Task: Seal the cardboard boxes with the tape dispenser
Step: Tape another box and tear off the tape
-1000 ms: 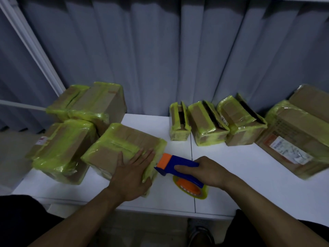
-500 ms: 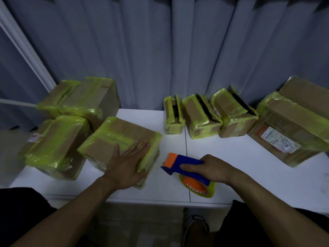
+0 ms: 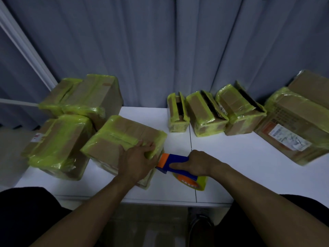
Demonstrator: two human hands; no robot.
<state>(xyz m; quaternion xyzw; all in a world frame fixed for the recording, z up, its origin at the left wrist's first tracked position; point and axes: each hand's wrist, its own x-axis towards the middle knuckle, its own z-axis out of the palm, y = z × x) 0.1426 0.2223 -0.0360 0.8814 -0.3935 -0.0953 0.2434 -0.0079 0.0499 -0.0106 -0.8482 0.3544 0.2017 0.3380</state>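
Observation:
A cardboard box wrapped with yellow-green tape lies tilted on the white table, left of centre. My left hand presses on its near right corner, fingers curled over the taped edge. My right hand grips the blue handle of the tape dispenser, whose orange front end touches the box's right side beside my left hand. The yellow tape roll hangs under the dispenser, resting on the table.
Two taped boxes are stacked at the left edge. Three small taped boxes stand in a row at the back. A large labelled box lies at the right. Grey curtains hang behind the table.
My left hand slid from the box's top to its near right corner and curled over the edge. My right hand brought the dispenser left, up against the box.

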